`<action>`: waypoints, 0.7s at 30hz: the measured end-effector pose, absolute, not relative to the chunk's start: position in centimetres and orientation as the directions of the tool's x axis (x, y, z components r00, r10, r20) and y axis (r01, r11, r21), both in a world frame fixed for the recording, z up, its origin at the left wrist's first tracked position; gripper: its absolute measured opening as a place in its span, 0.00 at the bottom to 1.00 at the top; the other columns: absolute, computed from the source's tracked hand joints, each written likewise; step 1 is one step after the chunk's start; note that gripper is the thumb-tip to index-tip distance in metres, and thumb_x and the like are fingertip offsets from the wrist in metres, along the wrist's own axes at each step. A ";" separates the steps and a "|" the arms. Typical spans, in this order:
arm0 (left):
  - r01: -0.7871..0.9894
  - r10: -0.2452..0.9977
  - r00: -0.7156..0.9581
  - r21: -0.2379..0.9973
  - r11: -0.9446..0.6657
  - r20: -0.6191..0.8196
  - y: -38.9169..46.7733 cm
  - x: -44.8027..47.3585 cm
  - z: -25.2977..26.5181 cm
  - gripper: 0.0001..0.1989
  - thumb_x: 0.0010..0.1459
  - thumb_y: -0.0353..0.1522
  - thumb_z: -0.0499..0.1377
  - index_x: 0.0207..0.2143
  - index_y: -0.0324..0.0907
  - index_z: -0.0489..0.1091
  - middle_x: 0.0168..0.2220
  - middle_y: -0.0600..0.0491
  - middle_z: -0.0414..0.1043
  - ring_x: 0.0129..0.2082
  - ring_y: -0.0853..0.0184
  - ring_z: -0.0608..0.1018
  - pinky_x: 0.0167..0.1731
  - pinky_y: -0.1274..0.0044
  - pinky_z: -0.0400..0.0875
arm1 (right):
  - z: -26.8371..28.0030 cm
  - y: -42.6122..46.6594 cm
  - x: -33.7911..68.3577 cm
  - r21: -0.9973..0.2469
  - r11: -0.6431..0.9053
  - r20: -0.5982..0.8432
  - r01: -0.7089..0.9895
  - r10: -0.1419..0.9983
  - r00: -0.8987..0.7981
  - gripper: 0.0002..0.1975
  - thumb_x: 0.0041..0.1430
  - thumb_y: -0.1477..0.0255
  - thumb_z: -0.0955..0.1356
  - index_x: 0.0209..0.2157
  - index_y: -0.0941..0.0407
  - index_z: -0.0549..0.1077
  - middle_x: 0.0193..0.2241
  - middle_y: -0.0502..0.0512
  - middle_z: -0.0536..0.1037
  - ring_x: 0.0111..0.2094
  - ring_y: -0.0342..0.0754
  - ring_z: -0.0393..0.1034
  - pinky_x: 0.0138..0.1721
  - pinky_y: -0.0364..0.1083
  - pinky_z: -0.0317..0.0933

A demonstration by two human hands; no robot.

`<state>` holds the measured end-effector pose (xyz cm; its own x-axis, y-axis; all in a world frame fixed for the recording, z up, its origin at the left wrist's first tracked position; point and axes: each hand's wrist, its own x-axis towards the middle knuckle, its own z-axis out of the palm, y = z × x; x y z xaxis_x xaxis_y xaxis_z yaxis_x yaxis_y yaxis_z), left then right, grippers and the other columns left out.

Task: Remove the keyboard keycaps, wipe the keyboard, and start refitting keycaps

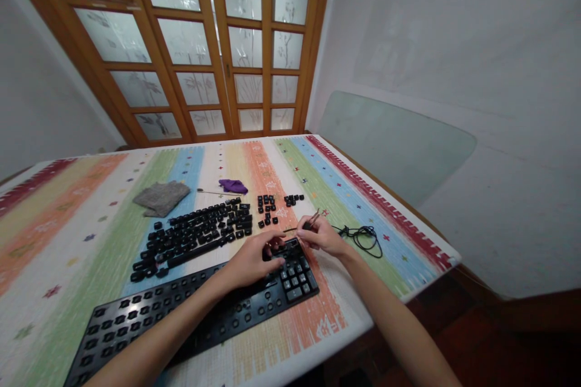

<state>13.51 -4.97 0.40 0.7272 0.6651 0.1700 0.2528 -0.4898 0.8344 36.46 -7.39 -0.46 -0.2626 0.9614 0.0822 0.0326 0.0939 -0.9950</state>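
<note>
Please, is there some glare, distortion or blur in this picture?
Head view: doors lean outward, apparently from a wide lens; head view: pale sheen on the keyboard; head view: right hand clear enough, its tool too small for detail.

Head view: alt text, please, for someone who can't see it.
A black keyboard, mostly bare of keycaps, lies under the left hand, while the right hand pinches a small dark object by its number-pad end. Loose keycaps lie beyond it, near a gray cloth and a purple cloth; a black cable coils at right.
</note>
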 end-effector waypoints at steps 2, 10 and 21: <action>0.153 0.678 0.729 0.943 -0.297 0.095 -4.7 14.1 0.1 0.26 0.50 0.30 0.67 0.53 0.42 0.67 0.41 0.50 0.75 0.38 0.65 0.77 0.39 0.72 0.73 | -0.5 -7.5 36.7 -0.995 0.099 0.093 0.010 0.961 -0.260 0.22 0.51 0.53 0.73 0.30 0.57 0.67 0.15 0.43 0.67 0.13 0.36 0.54 0.14 0.38 0.45; 0.021 0.704 0.703 0.992 0.121 -0.101 -3.7 15.6 -0.1 0.29 0.43 0.38 0.73 0.46 0.39 0.71 0.40 0.49 0.76 0.38 0.66 0.77 0.43 0.70 0.71 | -0.3 -7.8 36.8 -0.994 0.104 0.107 -0.027 0.953 -0.283 0.21 0.53 0.53 0.73 0.32 0.57 0.68 0.16 0.44 0.70 0.13 0.37 0.57 0.15 0.37 0.50; 0.133 0.721 0.669 0.926 -0.354 0.180 -2.6 16.1 1.4 0.13 0.56 0.36 0.63 0.41 0.38 0.75 0.38 0.48 0.77 0.37 0.64 0.78 0.39 0.72 0.71 | 0.7 -7.7 37.0 -0.986 0.167 0.163 0.008 0.972 -0.167 0.19 0.56 0.54 0.70 0.30 0.56 0.66 0.16 0.44 0.69 0.13 0.37 0.56 0.15 0.38 0.50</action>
<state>16.06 -2.64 1.41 0.6691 0.7210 0.1800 0.1328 -0.3543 0.9256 36.96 -7.70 0.74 -0.1666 0.9724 0.1631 0.0080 0.1667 -0.9860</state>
